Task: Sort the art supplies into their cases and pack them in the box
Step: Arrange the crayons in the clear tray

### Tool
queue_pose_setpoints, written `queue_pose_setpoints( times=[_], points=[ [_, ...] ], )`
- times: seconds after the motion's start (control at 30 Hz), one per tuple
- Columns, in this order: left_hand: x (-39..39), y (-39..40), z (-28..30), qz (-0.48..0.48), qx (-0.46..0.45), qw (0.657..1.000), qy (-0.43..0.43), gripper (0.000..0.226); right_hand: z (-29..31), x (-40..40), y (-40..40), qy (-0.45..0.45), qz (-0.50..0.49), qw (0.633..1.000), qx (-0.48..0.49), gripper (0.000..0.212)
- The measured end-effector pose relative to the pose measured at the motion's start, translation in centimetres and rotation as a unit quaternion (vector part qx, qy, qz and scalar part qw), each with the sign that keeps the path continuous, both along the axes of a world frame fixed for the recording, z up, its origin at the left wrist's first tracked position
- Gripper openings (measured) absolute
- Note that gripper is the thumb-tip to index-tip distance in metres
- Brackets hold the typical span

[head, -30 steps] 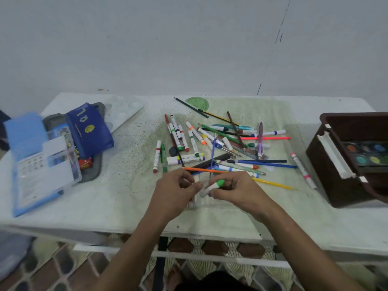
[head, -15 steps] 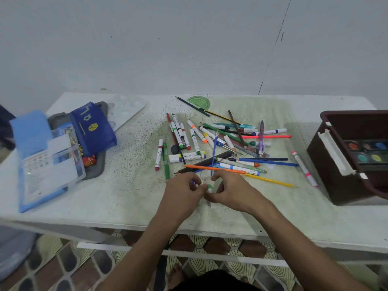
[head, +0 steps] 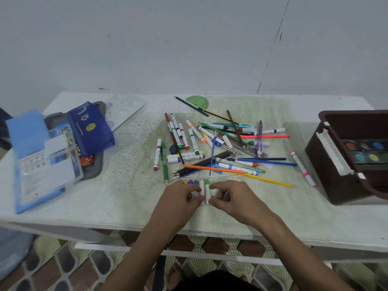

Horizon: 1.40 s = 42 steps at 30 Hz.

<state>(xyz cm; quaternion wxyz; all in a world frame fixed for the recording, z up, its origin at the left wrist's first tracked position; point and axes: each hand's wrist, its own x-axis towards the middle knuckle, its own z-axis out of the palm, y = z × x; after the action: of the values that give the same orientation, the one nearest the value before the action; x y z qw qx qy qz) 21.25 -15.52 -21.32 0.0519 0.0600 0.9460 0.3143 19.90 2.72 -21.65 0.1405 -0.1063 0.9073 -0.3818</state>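
Plain grey wall (head: 147, 43), pale speckled table (head: 126, 202), patterned tile floor (head: 63, 267)

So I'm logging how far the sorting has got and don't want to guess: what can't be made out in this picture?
- Head view: the lower ends of the capped markers, covered by the left hand and right hand.
- What lies deeper in the brown box, under the paint palette and past the right edge.
- Contents of the clear case, blurred behind its lid.
- Marker print: too small.
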Motion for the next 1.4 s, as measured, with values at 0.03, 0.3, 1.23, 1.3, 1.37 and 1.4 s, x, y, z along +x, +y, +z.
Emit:
queue_pose_setpoints(
  times=[0.03,0.3,1.23,1.3,1.37,1.4],
  points=[
    [0.0,0.0,-0.1,0.001,-0.007,1.000,0.003,0.024,0.0,0.0,-0.1,0.004,0.001,1.000,0.003,0.040],
    [0.1,-0.1,-0.3,-0.035,-0.044,0.998,0.008,0.024,-0.2,0.0,0.0,0.029,0.008,1.000,0.007,0.032],
    [-17.4,3.1,0.8,0.035,-0.069,0.997,-0.031,0.031,2.3,-12.8,3.0,0.062,-0.138,0.986,0.075,0.019],
    [-17.6,3.3,0.2,0.059,-0.074,0.995,-0.035,0.043,1.9,-12.9,3.1,0.065,-0.141,0.986,0.063,0.015],
    [-17.6,3.6,-0.1,0.079,-0.077,0.993,-0.041,0.048,1.8,-13.1,3.1,0.062,-0.139,0.986,0.072,0.014],
    [-17.6,3.7,-0.1,0.089,-0.079,0.992,-0.043,0.047,1.7,-13.3,3.0,0.060,-0.135,0.986,0.081,0.014]
  ],
)
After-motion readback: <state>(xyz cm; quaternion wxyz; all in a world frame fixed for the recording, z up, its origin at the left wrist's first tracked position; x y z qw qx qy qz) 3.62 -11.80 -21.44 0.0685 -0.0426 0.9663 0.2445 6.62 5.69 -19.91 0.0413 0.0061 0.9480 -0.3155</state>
